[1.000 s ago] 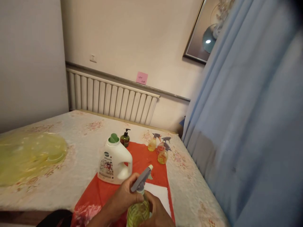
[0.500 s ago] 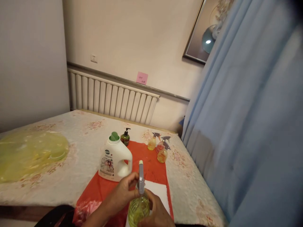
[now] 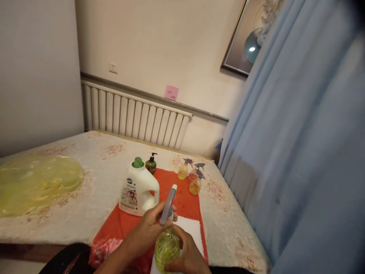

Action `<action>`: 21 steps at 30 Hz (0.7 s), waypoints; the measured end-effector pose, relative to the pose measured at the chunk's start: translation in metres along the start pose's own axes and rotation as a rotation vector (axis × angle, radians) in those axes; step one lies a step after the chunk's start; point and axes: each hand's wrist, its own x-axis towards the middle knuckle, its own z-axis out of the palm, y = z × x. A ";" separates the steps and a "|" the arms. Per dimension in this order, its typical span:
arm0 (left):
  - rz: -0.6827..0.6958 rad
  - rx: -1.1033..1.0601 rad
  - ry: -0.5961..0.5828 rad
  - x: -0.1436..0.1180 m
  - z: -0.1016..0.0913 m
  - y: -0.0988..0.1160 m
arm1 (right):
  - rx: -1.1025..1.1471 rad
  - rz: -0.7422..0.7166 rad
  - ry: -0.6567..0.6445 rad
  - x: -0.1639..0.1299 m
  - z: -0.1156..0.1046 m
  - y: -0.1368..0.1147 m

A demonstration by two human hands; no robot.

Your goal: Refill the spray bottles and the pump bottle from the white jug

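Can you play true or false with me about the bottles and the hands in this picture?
1. Both hands are on the yellow spray bottle. True: the left hand grips its grey sprayer top, the right hand its body.
2. The white jug has a red cap. False: the cap is green.
3. Three small spray bottles stand at the far end of the red cloth. True.
4. The pink note is stuck on the blue curtain. False: it is on the wall.
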 end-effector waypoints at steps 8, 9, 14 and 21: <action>0.140 -0.191 0.099 0.001 -0.005 0.030 | -0.051 -0.004 0.027 0.000 -0.002 -0.001; 0.147 -0.229 0.125 0.002 -0.006 0.031 | -0.053 -0.010 0.024 0.000 -0.002 -0.001; 0.096 -0.369 0.190 0.004 -0.009 0.031 | -0.064 0.005 0.037 0.001 -0.003 -0.001; 0.114 -0.415 0.310 -0.001 -0.014 0.031 | -0.012 -0.008 0.025 0.003 -0.003 0.000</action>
